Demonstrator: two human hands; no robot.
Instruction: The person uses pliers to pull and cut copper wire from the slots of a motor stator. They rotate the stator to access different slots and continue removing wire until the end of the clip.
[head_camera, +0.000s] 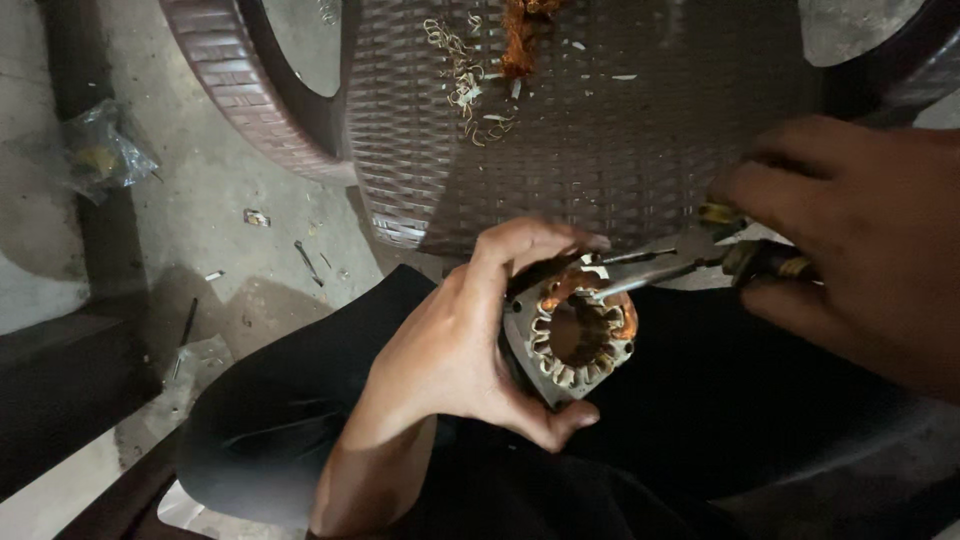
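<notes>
Your right hand (860, 235), nearest the lens, is closed around the dark handles of long-nose pliers (655, 270), whose tips reach into the motor stator (578, 335) over your lap, which your left hand (470, 345) holds, fingers curled over its rim and thumb beneath. If the tips slip off the copper windings (they look frayed), they could jab your left fingers or nick the slot insulation. Beyond, the woven brown chair seat (600, 150) carries stripped wire scraps (470, 80).
</notes>
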